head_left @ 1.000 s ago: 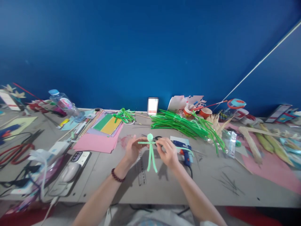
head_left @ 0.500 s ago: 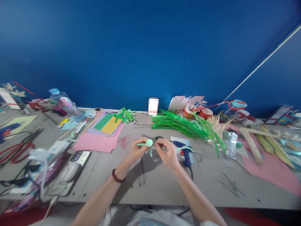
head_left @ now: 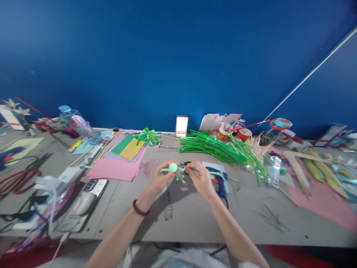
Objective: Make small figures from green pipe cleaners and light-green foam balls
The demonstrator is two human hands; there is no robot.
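Observation:
My left hand (head_left: 163, 177), with a dark bead bracelet at the wrist, is closed on a pale green pipe-cleaner piece (head_left: 173, 167) with a round coil and several short arms. My right hand (head_left: 199, 179) pinches a pale green pipe cleaner (head_left: 217, 173) whose end sticks out to the right, over the blue glue gun (head_left: 221, 183). The two hands are close together above the table, the coil between them. Behind the fingers lie dark scissors (head_left: 186, 164), partly hidden. A clear ruler (head_left: 167, 204) rests below the left hand.
Bright green pipe cleaners (head_left: 214, 147) are heaped behind my right hand. Pink paper (head_left: 115, 169) and coloured sheets lie to the left, near a phone (head_left: 96, 186) and a plastic bottle (head_left: 79, 123). Thin dark wires (head_left: 272, 217) are at the right front.
The coiled piece has moved slightly left and turned, so more of its arms show below it. My right fingers have shifted a little, and the pipe cleaner's free end has moved left.

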